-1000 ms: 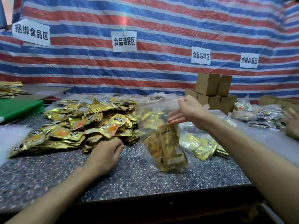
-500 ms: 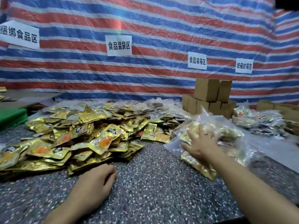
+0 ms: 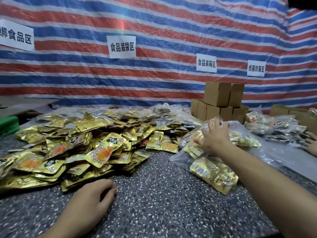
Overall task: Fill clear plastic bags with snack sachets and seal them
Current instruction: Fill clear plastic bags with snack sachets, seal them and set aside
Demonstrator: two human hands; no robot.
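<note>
Speckled surface [image 3: 154, 212] carries the filled clear bag [image 3: 213, 173] at right, lengthwise away from the person — right hand [image 3: 216, 140] spread on it. Left hand [image 3: 92, 198], loosely curled and empty, lies just beside the sachet pile [image 3: 77, 143].

My left forearm [image 3: 73, 219] and right forearm [image 3: 267, 182] are both showing bare, uncovered from each wrist to the frame edge; my right grip [image 3: 215, 138] is blurring at the fingertips.
</note>
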